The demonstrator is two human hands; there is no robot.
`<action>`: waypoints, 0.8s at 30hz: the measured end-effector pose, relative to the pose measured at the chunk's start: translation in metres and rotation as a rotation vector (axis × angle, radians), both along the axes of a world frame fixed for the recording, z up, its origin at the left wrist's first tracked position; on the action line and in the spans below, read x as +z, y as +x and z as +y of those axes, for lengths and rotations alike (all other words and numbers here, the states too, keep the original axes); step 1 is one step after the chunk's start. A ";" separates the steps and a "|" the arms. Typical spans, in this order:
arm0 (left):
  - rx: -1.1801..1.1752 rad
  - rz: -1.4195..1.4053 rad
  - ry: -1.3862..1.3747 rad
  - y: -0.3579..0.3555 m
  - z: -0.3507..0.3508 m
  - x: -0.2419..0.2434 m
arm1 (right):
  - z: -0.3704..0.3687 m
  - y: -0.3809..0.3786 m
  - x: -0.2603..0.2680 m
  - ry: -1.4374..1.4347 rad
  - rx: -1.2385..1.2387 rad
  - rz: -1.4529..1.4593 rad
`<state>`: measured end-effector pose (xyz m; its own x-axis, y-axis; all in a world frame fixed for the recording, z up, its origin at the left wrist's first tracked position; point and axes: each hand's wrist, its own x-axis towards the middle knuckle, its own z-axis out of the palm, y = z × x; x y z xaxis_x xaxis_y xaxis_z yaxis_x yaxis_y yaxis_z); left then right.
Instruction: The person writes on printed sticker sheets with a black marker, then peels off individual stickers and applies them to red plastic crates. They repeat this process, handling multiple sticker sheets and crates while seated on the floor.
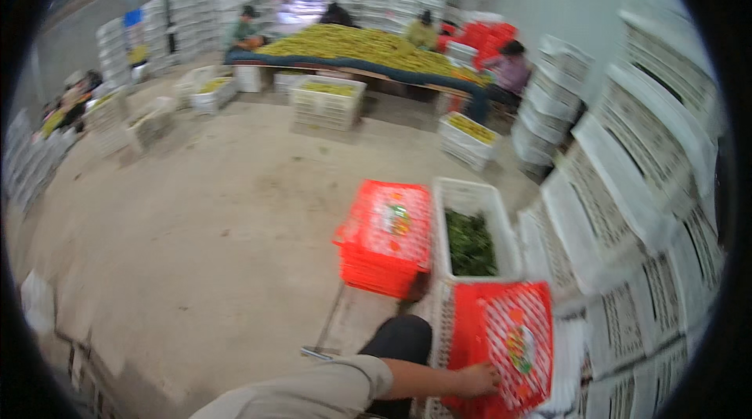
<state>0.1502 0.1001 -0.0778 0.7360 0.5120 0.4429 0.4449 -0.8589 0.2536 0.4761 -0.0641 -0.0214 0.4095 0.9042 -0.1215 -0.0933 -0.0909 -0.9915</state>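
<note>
My left hand (479, 381) reaches across from the lower left in a pale sleeve, with its fingers on a red printed pack (520, 334) at the lower right. Blur hides whether the fingers grip it. The pack lies over a white crate beside my dark-clad knee (399, 337). Just beyond it, a white plastic crate (508, 231) holds dark green leaves (470, 243). Left of that crate is a stack of flat red printed packs (385, 237), with a thin metal handle (317, 352) extending towards me. My right hand is out of view.
White printed boxes (617, 184) are piled along the right. Across the floor (235, 213), several people sit around a long table heaped with yellow-green produce (352, 43). Crates of similar produce (329, 105) stand before it. A metal frame (82, 354) is at the lower left.
</note>
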 end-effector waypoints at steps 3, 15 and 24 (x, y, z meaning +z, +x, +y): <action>-0.060 0.207 -0.179 -0.002 0.016 0.027 | -0.037 0.031 -0.011 0.009 -0.062 0.028; -0.166 0.031 -0.038 -0.094 0.027 0.178 | -0.025 -0.001 0.000 0.021 -0.131 0.077; 0.157 0.091 -0.031 -0.281 0.000 0.247 | -0.045 0.014 -0.010 0.028 -0.181 0.070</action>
<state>-0.1305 0.1003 0.1693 0.6821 0.6362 0.3606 0.5951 -0.7695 0.2318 0.4905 -0.1094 -0.0311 0.5568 0.8202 -0.1313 -0.1749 -0.0387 -0.9838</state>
